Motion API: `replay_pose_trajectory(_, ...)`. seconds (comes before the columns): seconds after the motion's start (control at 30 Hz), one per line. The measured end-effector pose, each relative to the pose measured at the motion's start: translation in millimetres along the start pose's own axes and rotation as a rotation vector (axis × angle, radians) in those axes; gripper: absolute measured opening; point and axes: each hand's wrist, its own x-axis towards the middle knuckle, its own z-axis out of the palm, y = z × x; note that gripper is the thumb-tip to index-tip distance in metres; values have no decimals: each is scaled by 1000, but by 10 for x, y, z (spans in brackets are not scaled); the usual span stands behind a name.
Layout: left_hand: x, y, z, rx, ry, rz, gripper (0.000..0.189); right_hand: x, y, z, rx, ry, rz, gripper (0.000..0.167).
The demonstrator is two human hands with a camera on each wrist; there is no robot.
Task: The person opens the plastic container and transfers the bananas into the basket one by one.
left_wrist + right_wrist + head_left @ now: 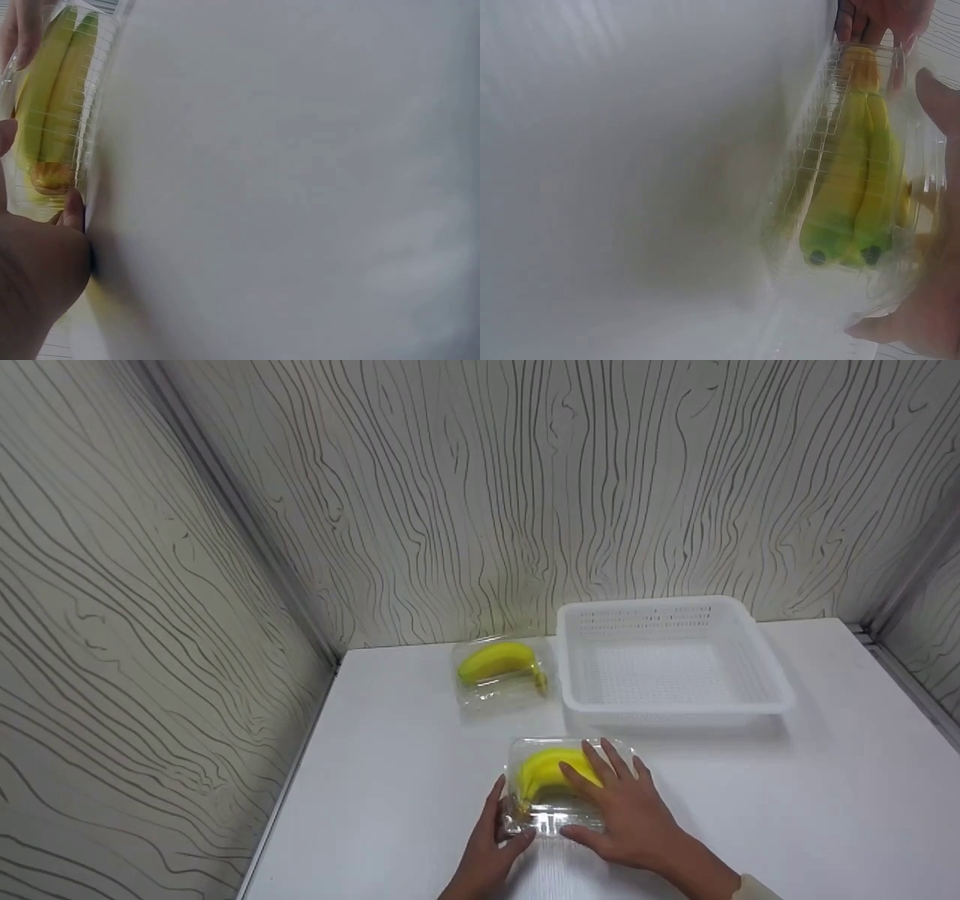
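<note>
A clear plastic clamshell box (551, 819) with yellow bananas (546, 771) inside lies near the front middle of the white table. At its left end my left hand (484, 851) grips the corner, thumb on the front edge and fingers along the side. My right hand (639, 817) rests on the lid with spread fingers, covering the box's right part. The left wrist view shows the bananas' brown stem end (51, 177) close to the left hand. Green, dark-spotted banana tips (847, 244) show through the plastic in the right wrist view.
Behind the hands sits another clear box (504, 701) with a banana (497, 658) in it. A white perforated basket (675, 708) stands beside it to the right. Patterned panels (450, 495) border the table (390, 780) at the back and sides.
</note>
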Motion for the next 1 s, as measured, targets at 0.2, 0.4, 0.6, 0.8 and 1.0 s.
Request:
replay_pose_trajectory(0.2,5,-1,9,-9,0,-11,87,5,2,2,9,0,12,70)
replay_pose_trajectory(0.4,-1,17,0,-41,-11,2,85,13,8,19,15,-11,21,69)
replay_pose_trajectory(0.6,-5,35,-11,-68,-16,1,84,19,1,14,9,-16,31,70)
replay_pose_trajectory(0.8,0,55,-3,-98,-15,-46,85,23,-11,23,2,11,23,68)
replay_pose_trajectory(1.0,-7,75,3,-124,-24,-58,84,12,-14,35,-8,5,32,69)
